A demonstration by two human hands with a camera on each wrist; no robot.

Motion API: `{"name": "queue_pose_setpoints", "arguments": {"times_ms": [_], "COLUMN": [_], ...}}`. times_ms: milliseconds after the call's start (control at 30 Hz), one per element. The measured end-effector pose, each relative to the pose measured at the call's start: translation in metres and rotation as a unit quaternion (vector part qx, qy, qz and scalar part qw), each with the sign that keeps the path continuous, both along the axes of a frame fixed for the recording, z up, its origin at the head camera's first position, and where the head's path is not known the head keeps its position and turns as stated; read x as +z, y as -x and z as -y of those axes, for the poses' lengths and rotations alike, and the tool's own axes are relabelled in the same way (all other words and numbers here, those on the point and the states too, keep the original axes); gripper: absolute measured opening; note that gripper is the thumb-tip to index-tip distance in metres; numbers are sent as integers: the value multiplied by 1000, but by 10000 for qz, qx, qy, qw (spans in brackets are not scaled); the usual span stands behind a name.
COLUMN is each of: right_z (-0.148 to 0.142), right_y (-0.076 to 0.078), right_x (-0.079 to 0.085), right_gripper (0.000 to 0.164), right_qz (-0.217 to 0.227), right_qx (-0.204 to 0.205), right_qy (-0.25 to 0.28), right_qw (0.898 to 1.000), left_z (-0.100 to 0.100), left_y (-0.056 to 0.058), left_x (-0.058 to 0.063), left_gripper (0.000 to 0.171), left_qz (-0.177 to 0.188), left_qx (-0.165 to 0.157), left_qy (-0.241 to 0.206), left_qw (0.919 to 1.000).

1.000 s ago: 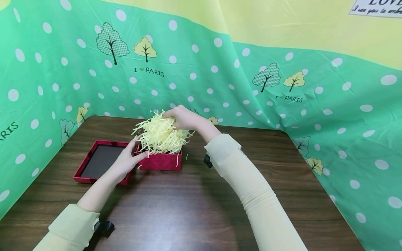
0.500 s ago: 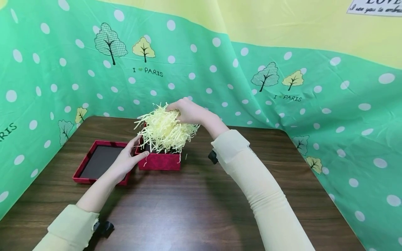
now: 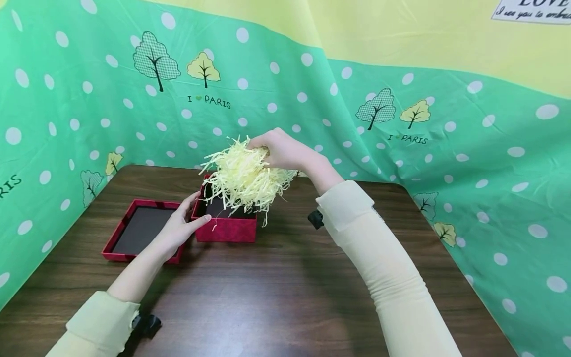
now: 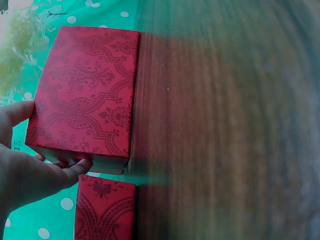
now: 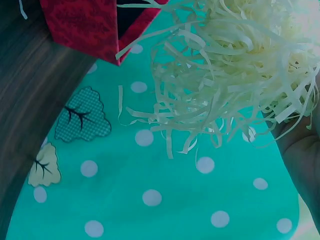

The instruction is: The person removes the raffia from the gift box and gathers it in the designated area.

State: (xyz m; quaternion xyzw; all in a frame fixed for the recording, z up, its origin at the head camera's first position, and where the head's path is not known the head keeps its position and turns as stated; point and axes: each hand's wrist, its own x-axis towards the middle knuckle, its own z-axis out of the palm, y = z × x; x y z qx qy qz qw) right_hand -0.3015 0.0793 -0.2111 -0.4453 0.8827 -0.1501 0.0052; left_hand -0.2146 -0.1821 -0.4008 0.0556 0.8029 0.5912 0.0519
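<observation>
Pale yellow shredded paper (image 3: 243, 178) hangs in a loose bundle from my right hand (image 3: 285, 150), above a red patterned box (image 3: 227, 231). Several strands dangle over the box's front rim. Inside, the box shows a dark lining. My left hand (image 3: 178, 229) grips the box's left side, thumb on the front rim. In the left wrist view, the thumb and fingers hold a corner of the box (image 4: 90, 90). The right wrist view has the shredded paper (image 5: 225, 75) spilling from the palm of the right hand (image 5: 302, 155), beside the box's corner.
To the left of the box lies its red lid (image 3: 118, 257), dark inside up, partly behind the left forearm. Both sit on a dark wood table (image 3: 250, 297). A green dotted cloth (image 3: 276, 79) hangs behind and along the sides.
My right hand has risen and shifted right with the shredded paper, lifting it from the box, so the dark inside shows more. The left hand stays on the box.
</observation>
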Motion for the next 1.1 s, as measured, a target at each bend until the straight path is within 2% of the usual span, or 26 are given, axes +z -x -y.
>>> {"name": "queue_pose_setpoints", "arguments": {"times_ms": [500, 733, 1100], "right_z": [-39, -61, -97], "right_y": [-13, -18, -29], "right_x": [20, 25, 30], "right_gripper": [51, 50, 50], "right_qz": [-347, -550, -632], "right_qx": [-138, -276, -643], "right_qy": [74, 155, 178], "right_qw": [9993, 9980, 9958], "left_z": [3, 2, 4], "left_y": [1, 1, -3], "left_x": [-3, -3, -3], "left_gripper": [82, 82, 84], "left_qz": [-52, -25, 18], "left_qx": [-22, -50, -84], "left_qy": [126, 149, 173], "left_qw": [9999, 9999, 9998]}}
